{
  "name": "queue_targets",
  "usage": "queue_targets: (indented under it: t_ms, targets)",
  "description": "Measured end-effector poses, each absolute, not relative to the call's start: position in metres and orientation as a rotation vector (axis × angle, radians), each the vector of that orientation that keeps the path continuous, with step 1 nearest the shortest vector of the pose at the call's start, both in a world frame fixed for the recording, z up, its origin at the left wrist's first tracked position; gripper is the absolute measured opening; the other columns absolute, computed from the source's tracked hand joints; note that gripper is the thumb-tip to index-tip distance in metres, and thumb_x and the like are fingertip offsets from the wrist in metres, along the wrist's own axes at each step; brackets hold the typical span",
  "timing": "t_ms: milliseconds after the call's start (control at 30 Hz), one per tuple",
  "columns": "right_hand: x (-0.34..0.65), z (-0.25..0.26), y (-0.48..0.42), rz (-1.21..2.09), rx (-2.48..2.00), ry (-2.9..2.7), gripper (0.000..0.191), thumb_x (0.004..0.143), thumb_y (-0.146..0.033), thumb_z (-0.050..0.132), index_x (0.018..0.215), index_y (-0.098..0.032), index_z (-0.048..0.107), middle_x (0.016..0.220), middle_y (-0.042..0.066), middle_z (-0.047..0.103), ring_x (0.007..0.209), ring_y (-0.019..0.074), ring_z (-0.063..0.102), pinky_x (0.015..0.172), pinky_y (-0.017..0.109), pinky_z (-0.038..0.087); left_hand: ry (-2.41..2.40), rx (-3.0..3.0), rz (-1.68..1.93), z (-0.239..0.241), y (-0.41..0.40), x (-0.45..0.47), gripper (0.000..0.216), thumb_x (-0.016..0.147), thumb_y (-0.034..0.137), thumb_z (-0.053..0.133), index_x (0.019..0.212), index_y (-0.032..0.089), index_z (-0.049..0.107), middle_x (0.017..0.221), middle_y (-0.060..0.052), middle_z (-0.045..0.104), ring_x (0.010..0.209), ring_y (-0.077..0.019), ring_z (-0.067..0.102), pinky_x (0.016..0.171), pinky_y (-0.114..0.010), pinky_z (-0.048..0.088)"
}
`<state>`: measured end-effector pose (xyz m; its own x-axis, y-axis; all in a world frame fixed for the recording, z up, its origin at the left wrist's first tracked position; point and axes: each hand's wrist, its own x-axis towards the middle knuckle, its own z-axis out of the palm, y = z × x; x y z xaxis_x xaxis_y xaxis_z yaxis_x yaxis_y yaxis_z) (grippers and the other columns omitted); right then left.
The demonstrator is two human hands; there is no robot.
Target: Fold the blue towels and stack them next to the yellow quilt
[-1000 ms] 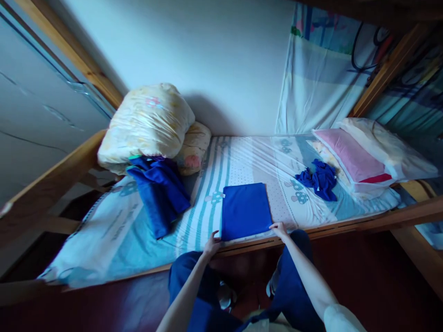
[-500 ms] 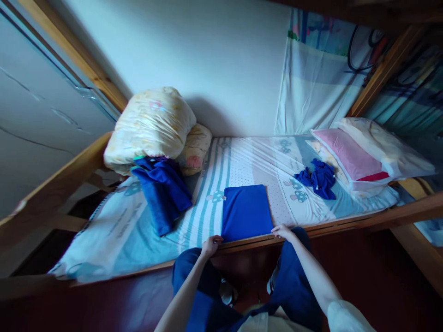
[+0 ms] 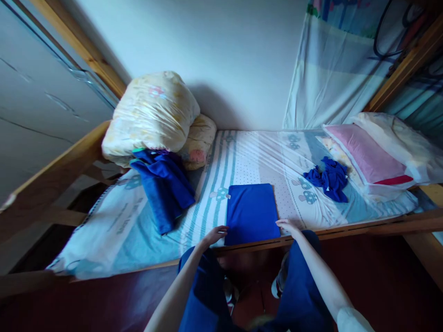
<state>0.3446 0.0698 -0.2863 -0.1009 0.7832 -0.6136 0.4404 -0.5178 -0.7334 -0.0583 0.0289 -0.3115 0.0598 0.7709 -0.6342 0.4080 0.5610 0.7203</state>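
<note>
We are observing the cloth lying on the bed between left hand, loosely open, and right hand, fingers together, hold indeterminable; its tag is showing illegibly small.

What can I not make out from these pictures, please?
In the head view:
Underside of the folded blue cloth: hidden by its top.
Any print on its white tag: too small.
Palm of left hand: hidden by its back.
Hanging fabric: top cut off by upper edge.
</note>
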Motion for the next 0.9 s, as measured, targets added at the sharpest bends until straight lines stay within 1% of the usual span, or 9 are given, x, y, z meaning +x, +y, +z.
queue_targets:
  t_ms: [100, 200, 367, 467, 533, 633, 767, 833, 900]
  targets:
    - [0.341, -0.291, 0.084, 1.579, -1.853, -1.373, 0.022, 0.077, -0.025, 0.068, 0.094, -0.021, 0.082, 0.097, 0.006, 0.080, 0.097, 0.0249, 0.072, 0.087, 0.034, 0.057, 1.522, 0.934, 0.411, -0.310, 0.038, -0.061, 0.063, 0.055, 0.052, 0.081, 0.108, 0.017, 0.076, 0.108, -0.013, 0.076, 0.105, -0.0315, 0.069, 0.084, -0.038, 0.055]
    - [0.335, -0.301, 0.097, 1.508, -1.829, -1.416, 0.024, 0.078, -0.028, 0.069, 0.097, -0.021, 0.082, 0.103, 0.007, 0.080, 0.104, 0.0283, 0.072, 0.094, 0.039, 0.056, 1.522, 0.873, 0.438, -0.309, 0.050, -0.061, 0.072, 0.056, 0.059, 0.082, 0.111, 0.015, 0.075, 0.105, -0.014, 0.076, 0.107, -0.0323, 0.067, 0.083, -0.038, 0.054]
    - [0.316, -0.316, 0.119, 1.444, -1.882, -1.537, 0.032, 0.086, -0.035, 0.065, 0.112, -0.021, 0.078, 0.117, 0.010, 0.077, 0.108, 0.0279, 0.071, 0.098, 0.040, 0.054, 1.523, 0.885, 0.566, -0.313, 0.075, -0.063, 0.082, 0.058, 0.069, 0.078, 0.120, 0.015, 0.074, 0.107, -0.013, 0.077, 0.109, -0.0321, 0.066, 0.085, -0.039, 0.054]
    - [0.304, -0.319, 0.135, 1.436, -1.898, -1.582, 0.037, 0.088, -0.039, 0.067, 0.120, -0.022, 0.075, 0.128, 0.011, 0.072, 0.118, 0.0281, 0.067, 0.101, 0.039, 0.052, 1.544, 0.928, 0.602, -0.318, 0.092, -0.065, 0.084, 0.061, 0.070, 0.076, 0.123, 0.014, 0.072, 0.104, -0.012, 0.077, 0.103, -0.0305, 0.068, 0.084, -0.039, 0.054]
    - [0.297, -0.320, 0.149, 1.397, -1.885, -1.584, 0.037, 0.090, -0.041, 0.067, 0.121, -0.022, 0.074, 0.132, 0.011, 0.070, 0.124, 0.0278, 0.064, 0.104, 0.039, 0.050, 1.579, 0.939, 0.620, -0.322, 0.104, -0.065, 0.087, 0.060, 0.072, 0.075, 0.123, 0.012, 0.072, 0.103, -0.012, 0.077, 0.097, -0.0294, 0.068, 0.084, -0.040, 0.054]
    - [0.289, -0.323, 0.171, 1.342, -1.865, -1.586, 0.033, 0.091, -0.039, 0.066, 0.118, -0.022, 0.074, 0.130, 0.010, 0.071, 0.125, 0.0269, 0.063, 0.108, 0.041, 0.047, 1.666, 0.968, 0.662, -0.328, 0.120, -0.064, 0.089, 0.060, 0.075, 0.073, 0.121, 0.010, 0.071, 0.108, -0.015, 0.076, 0.094, -0.0290, 0.069, 0.084, -0.041, 0.055]
    - [0.286, -0.333, 0.198, 1.279, -1.806, -1.561, 0.027, 0.088, -0.034, 0.067, 0.112, -0.023, 0.075, 0.124, 0.008, 0.074, 0.123, 0.0262, 0.064, 0.109, 0.044, 0.046, 1.709, 1.038, 0.726, -0.328, 0.138, -0.062, 0.085, 0.064, 0.072, 0.073, 0.125, 0.014, 0.069, 0.120, -0.015, 0.073, 0.101, -0.0285, 0.069, 0.087, -0.040, 0.056]
    - [0.286, -0.338, 0.208, 1.248, -1.764, -1.533, 0.028, 0.087, -0.035, 0.067, 0.111, -0.023, 0.075, 0.122, 0.007, 0.074, 0.122, 0.0265, 0.063, 0.110, 0.045, 0.046, 1.696, 1.056, 0.727, -0.326, 0.147, -0.062, 0.085, 0.066, 0.070, 0.073, 0.130, 0.014, 0.066, 0.118, -0.014, 0.072, 0.099, -0.0270, 0.069, 0.085, -0.039, 0.055]
    - [0.287, -0.344, 0.217, 1.243, -1.735, -1.493, 0.029, 0.085, -0.036, 0.067, 0.110, -0.022, 0.075, 0.120, 0.007, 0.075, 0.119, 0.0262, 0.064, 0.109, 0.045, 0.047, 1.681, 1.068, 0.726, -0.325, 0.157, -0.061, 0.084, 0.069, 0.068, 0.072, 0.131, 0.013, 0.065, 0.107, -0.011, 0.073, 0.093, -0.0244, 0.067, 0.082, -0.037, 0.054]
